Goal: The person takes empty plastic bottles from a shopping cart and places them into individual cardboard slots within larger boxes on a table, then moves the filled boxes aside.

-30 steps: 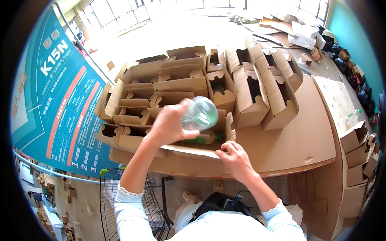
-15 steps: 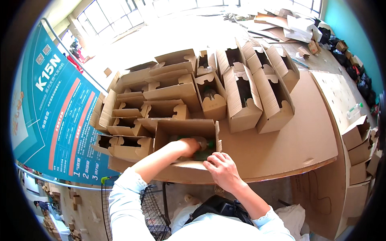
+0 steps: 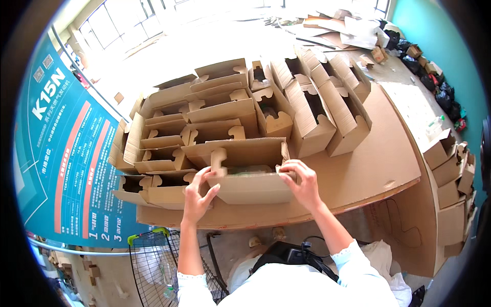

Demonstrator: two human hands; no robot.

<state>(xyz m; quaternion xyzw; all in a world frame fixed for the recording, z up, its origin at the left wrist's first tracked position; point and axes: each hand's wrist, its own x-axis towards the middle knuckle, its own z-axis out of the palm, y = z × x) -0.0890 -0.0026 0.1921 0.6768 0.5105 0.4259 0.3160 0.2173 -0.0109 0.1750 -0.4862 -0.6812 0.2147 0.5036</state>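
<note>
An open cardboard box (image 3: pixel 255 189) stands at the front edge of the cardboard-covered table, its upper flaps raised. Something clear and greenish, perhaps plastic bottles (image 3: pixel 250 170), shows inside, mostly hidden by the front wall. My left hand (image 3: pixel 197 198) grips the box's left front corner, fingers at the side and thumb against the front. At the right front corner, my right hand (image 3: pixel 302 184) pinches the upper edge beside the side flap. Close by on the left is a smaller open box (image 3: pixel 171 195).
Several open cardboard boxes (image 3: pixel 220 110) crowd the table behind, some with dark or clear contents. A teal banner (image 3: pixel 76 153) leans at the left. Below it stands a black wire cart (image 3: pixel 153 266). Flattened cardboard and black bags (image 3: pixel 445 97) line the right wall.
My right hand has moved up along the box's right corner. My left hand has come out of the box and now grips its left corner. The camera view has shifted slightly.
</note>
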